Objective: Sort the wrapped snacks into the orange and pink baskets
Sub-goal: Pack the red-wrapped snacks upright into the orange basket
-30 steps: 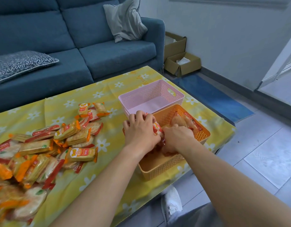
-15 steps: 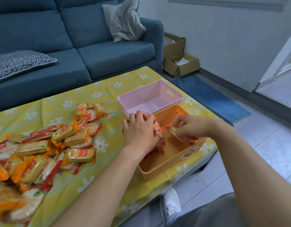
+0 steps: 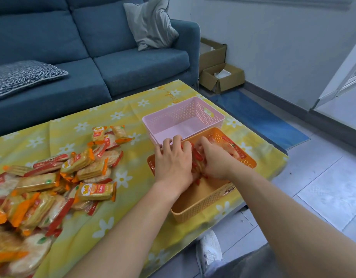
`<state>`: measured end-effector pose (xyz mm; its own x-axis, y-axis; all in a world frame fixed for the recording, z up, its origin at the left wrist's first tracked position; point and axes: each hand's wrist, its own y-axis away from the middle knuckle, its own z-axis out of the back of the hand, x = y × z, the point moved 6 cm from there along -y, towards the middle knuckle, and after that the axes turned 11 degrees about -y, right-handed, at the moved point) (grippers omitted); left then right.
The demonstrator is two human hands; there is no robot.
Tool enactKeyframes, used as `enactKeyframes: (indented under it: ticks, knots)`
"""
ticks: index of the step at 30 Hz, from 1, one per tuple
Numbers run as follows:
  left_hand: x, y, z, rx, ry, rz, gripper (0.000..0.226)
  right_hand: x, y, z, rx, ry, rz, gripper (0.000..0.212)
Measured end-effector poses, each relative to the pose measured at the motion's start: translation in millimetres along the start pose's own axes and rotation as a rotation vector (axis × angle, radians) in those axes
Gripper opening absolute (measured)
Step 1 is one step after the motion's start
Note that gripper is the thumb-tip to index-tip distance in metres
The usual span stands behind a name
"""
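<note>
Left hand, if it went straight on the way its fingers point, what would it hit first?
Probably the near wall of the pink basket, just beyond the left hand; depth is unclear.

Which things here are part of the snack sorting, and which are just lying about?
Job: orange basket, pink basket, snack pile, red-wrapped snacks gripped by left hand and right hand.
Lying about: sofa, grey cushion, patterned cushion, cardboard boxes, blue mat, white shoe.

Head-worn view — forward, down, close over table [image 3: 58,137].
</note>
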<state>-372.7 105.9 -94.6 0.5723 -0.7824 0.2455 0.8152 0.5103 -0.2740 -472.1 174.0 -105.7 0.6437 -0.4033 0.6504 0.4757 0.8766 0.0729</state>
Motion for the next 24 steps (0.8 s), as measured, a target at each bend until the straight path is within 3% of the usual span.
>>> enactKeyframes:
  ticks: [4, 8, 10, 13, 18, 20, 24]
  knots:
    - [-15, 4, 0, -0.097, -0.014, -0.126, 0.053, 2, 5, 17, 0.054, -0.022, -0.043, 0.038]
    - [-15, 3, -4, -0.039, -0.007, -0.138, 0.047, -18, 10, 62, -0.248, -0.109, -0.175, 0.044]
    - [-14, 2, -4, -0.014, 0.002, -0.133, 0.047, -23, 11, 67, -0.309, 0.006, -0.202, 0.049]
    - [-12, 1, -3, -0.006, 0.017, -0.124, 0.047, -16, 8, 48, -0.21, 0.283, -0.19, 0.051]
    - [-10, 3, -1, -0.021, 0.031, -0.119, 0.044, -5, 5, 29, -0.193, 0.438, -0.196, 0.021]
    - [-8, 2, -2, -0.02, 0.044, -0.114, 0.043, -2, 4, 31, -0.186, 0.405, -0.2, 0.014]
    - [-7, 2, -3, 0.004, 0.094, -0.119, 0.045, -2, 12, 60, -0.278, 0.159, -0.232, 0.024]
